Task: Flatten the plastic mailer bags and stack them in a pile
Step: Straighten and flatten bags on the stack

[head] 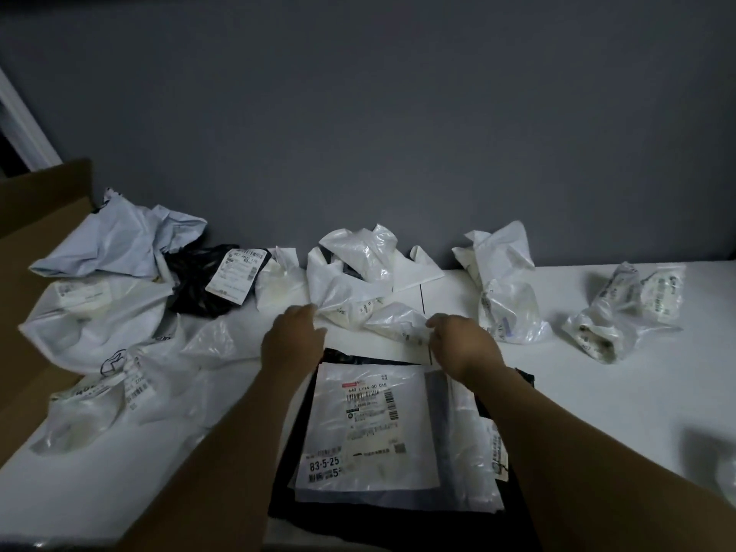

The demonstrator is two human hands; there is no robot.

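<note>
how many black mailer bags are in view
2: one crumpled black bag at back left, one flat black bag beneath the stack; more may be hidden.

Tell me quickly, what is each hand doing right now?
Left hand: grips the crumpled white mailer bag at its left edge.
Right hand: pinches what looks like the same bag's right end.

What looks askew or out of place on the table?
The stack has edges that don't line up: lower mailers jut out right of the top white mailer. Nothing looks spilled or torn.
</note>
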